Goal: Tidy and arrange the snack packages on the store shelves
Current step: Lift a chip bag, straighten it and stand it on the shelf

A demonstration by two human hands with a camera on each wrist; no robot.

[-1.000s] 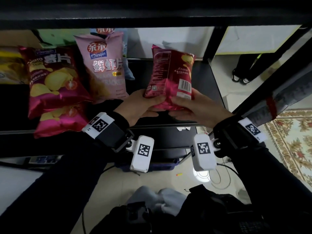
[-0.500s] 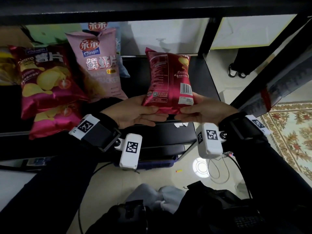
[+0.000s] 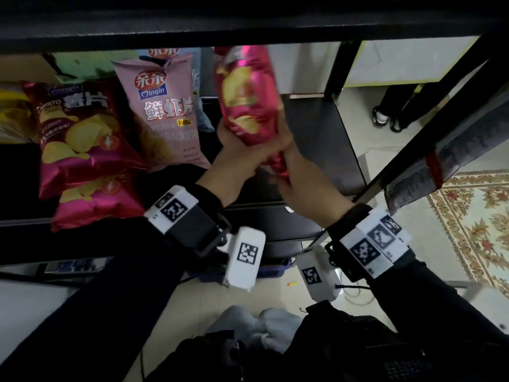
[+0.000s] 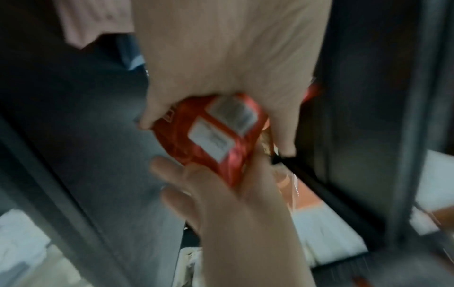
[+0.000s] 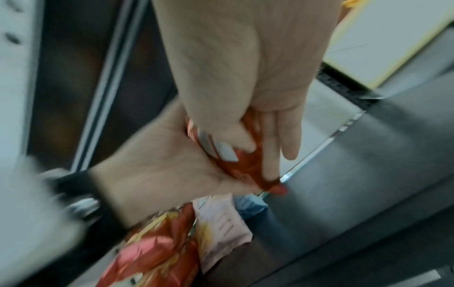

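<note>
A shiny red-pink chip bag stands upright and slightly tilted over the dark shelf board, its printed front toward me. My left hand grips its lower left side and my right hand grips the crumpled bottom edge. In the left wrist view my left hand curls round the bag from above, with the right hand below. The right wrist view shows my right hand pinching the bag between thumb and fingers.
Left of the held bag lean a pink prawn-cracker bag, two tomato chip bags, a yellow bag and a blue bag behind. The upper shelf hangs close above. A post bounds the right side; a rug lies beyond.
The bag has been turned round, from its barcode back facing me to its printed front, and raised further into the shelf. Both hands have come together at its bottom.
</note>
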